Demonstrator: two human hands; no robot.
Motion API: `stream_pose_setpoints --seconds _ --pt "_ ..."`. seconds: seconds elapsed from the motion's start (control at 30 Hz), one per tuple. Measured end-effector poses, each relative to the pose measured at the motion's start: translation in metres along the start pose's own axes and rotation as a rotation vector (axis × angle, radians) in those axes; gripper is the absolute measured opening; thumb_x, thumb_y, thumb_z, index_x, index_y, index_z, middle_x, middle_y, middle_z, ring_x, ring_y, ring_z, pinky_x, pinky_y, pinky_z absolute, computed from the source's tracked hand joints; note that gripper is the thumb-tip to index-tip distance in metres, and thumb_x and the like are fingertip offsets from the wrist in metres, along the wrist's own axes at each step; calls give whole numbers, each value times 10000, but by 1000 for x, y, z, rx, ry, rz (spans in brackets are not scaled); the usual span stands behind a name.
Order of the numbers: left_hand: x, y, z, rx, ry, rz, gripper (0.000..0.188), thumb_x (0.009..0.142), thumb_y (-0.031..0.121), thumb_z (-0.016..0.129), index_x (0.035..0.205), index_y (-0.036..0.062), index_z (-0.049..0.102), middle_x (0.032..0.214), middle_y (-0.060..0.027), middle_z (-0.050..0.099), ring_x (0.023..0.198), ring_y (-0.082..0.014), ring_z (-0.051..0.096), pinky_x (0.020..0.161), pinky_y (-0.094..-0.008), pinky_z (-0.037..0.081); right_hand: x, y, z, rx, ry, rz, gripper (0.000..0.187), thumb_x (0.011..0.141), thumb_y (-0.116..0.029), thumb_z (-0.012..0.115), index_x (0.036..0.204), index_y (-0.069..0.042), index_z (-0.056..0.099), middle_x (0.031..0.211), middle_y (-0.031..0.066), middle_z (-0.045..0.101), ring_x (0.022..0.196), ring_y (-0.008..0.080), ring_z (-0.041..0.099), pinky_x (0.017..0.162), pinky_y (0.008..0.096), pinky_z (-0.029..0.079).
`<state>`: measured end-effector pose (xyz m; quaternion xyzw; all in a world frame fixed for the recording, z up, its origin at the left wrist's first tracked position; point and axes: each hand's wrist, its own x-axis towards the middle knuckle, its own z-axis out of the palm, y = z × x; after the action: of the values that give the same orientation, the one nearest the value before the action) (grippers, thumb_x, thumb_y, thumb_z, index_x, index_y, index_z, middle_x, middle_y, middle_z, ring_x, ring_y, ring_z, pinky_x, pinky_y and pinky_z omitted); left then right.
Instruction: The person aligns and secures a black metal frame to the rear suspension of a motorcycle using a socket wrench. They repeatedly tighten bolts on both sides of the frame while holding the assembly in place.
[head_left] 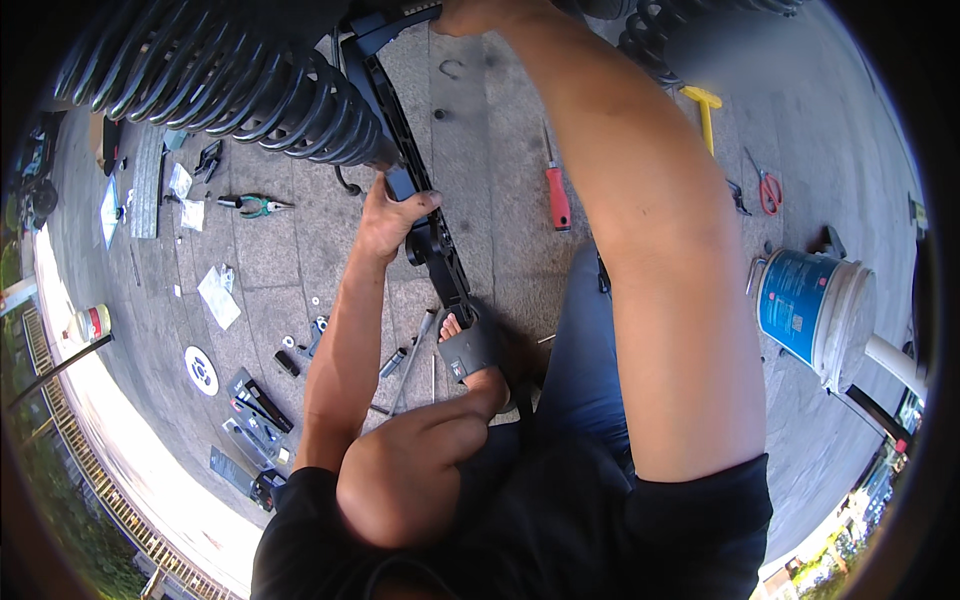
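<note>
A long black slotted part slants from the top of the view down to my sandalled foot. Its kind is not clear. My left hand is closed around it near its middle, the thumb lying across it. Beside that hand ends a thick black coil spring. My right hand is at the top edge, partly cut off. Its fingers look curled at the end of a curved black piece joined to the upper part; what they hold is hidden.
Around me on the paving lie a red-handled screwdriver, pliers, red-handled scissors, a yellow-handled tool and a white disc. A blue-and-white bucket stands at right. Plastic bags and small parts lie at left.
</note>
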<state>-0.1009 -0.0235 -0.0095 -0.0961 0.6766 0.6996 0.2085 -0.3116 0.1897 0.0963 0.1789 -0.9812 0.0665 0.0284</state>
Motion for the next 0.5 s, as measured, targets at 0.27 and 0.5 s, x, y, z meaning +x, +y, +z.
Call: stream_pose_setpoints --seconds 0.27,0.5 --pt "-2 2 1 -5 -6 6 623 700 168 848 1183 -21 502 975 -47 583 882 -146 563 804 -314 490 6 12 23 28 95 -96 412 722 -232 702 1092 -50 695 1174 200 664 1139 358 608 1015 454 461" --pt "-4 5 0 32 -10 12 667 695 233 861 1206 -4 503 987 -45 570 899 -146 549 812 -307 480 2 0 2 -5 -97 2 439 733 -261 712 1113 -42 686 1185 200 660 1139 336 617 989 435 488"
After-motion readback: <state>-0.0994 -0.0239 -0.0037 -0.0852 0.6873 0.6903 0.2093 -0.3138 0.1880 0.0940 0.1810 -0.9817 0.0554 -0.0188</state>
